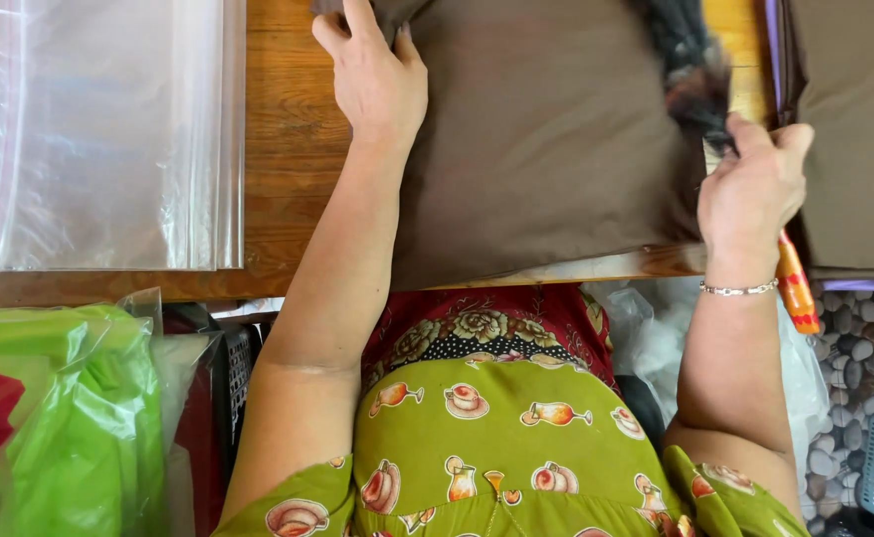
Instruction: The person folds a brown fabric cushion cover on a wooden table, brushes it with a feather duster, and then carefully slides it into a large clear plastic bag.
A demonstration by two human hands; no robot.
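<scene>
Brown folded cloth lies on the wooden worktop. Left hand presses it flat, grip open; right hand has its grip closed around an orange-handled brush. Clear plastic bags lie left; pebble floor right.

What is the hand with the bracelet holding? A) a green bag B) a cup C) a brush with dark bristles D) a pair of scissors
C: the right hand, with the bracelet on its wrist, grips an orange-handled brush whose dark bristles lie on the brown cloth.
</scene>
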